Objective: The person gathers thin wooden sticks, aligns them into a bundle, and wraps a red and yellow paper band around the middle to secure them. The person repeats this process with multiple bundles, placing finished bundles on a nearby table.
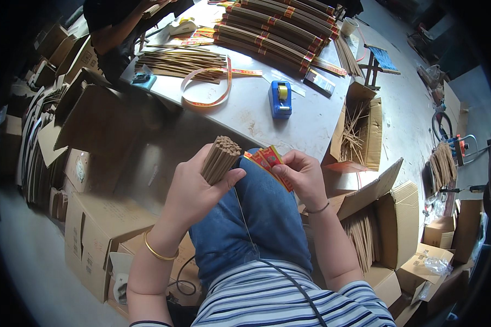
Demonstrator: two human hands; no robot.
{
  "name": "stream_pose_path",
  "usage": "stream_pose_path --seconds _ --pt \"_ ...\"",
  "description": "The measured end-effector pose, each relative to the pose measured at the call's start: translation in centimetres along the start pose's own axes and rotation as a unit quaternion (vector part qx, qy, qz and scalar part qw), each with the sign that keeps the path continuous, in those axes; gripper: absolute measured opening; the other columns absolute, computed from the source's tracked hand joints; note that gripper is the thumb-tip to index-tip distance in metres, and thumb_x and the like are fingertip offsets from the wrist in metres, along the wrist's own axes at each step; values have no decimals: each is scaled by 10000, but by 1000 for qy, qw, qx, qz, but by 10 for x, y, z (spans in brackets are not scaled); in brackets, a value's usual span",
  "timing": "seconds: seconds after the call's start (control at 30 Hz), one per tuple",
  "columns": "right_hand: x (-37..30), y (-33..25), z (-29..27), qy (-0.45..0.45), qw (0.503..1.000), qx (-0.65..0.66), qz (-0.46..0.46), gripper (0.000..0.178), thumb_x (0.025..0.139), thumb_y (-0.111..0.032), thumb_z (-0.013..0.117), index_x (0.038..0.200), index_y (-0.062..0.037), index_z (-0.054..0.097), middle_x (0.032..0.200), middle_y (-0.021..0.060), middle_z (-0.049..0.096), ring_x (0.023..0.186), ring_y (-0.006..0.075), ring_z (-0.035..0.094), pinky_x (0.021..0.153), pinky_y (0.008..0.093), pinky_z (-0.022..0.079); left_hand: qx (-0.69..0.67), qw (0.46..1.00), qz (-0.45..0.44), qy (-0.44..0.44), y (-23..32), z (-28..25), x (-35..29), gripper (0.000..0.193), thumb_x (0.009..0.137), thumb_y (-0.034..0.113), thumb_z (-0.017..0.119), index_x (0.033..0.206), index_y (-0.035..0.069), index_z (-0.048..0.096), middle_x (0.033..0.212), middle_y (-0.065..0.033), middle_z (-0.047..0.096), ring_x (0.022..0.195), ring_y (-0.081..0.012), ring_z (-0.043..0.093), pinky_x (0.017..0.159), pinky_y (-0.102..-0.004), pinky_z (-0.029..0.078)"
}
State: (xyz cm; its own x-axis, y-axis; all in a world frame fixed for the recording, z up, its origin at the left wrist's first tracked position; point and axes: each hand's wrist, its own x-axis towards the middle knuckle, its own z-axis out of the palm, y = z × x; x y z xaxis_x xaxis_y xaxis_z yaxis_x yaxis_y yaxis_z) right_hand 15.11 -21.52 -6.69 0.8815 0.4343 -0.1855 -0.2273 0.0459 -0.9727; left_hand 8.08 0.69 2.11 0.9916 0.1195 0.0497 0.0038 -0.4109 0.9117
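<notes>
My left hand (195,182) is wrapped round a bundle of brown incense sticks (221,158), their cut ends facing up toward me. Just to the right, my right hand (304,173) pinches a red and yellow printed paper strip (265,159) between thumb and fingers. The strip's left end comes close to the bundle; whether it touches I cannot tell. Both hands are above my lap, in front of the table's near edge. A blue tape dispenser (280,100) with yellowish tape stands on the table (245,117) beyond them.
Wrapped stick bundles (273,38) are stacked at the table's back. Loose sticks (183,61) and a curled paper band (207,102) lie at its left. Open cartons of sticks (365,136) (363,234) stand right; another carton (101,229) is left. A co-worker's arm (120,30) shows far left.
</notes>
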Motion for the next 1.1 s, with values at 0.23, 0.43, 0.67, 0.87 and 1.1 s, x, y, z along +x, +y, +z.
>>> stream_pose_path --seconds 0.23,0.43,0.67,0.87,1.1 --pt "-14 -10 23 -7 999 38 6 112 892 -94 709 906 1 651 852 12 679 753 43 581 678 205 467 -23 996 -71 -59 -13 3 5 239 877 176 738 1041 17 668 833 -5 665 742 -48 593 654 -203 467" --pt "4 5 4 76 995 63 -12 166 920 -150 689 936 14 672 825 17 687 724 36 578 642 198 458 -62 995 -68 -22 -24 4 15 123 902 120 673 958 11 658 715 -22 644 687 -86 628 629 -226 490" --pt "76 83 -80 356 898 -247 -80 179 906 -186 689 882 -10 699 834 56 688 685 116 616 668 276 494 -71 982 -158 -73 -18 5 19 153 889 146 686 947 10 646 703 -49 659 605 -88 624 572 -242 489" --pt "56 35 -56 302 896 -296 -133 197 896 -202 681 889 -9 724 848 91 653 755 194 603 664 300 471 -35 988 -129 -79 -20 8 15 215 875 170 713 1000 11 641 744 -59 668 650 -119 627 621 -270 497" --pt "-25 -28 6 35 979 -161 -121 130 880 -140 692 873 -10 704 857 57 619 761 129 559 671 253 443 -36 995 -64 -69 6 7 9 297 862 223 739 1031 4 631 746 -90 657 637 -129 591 616 -280 474"
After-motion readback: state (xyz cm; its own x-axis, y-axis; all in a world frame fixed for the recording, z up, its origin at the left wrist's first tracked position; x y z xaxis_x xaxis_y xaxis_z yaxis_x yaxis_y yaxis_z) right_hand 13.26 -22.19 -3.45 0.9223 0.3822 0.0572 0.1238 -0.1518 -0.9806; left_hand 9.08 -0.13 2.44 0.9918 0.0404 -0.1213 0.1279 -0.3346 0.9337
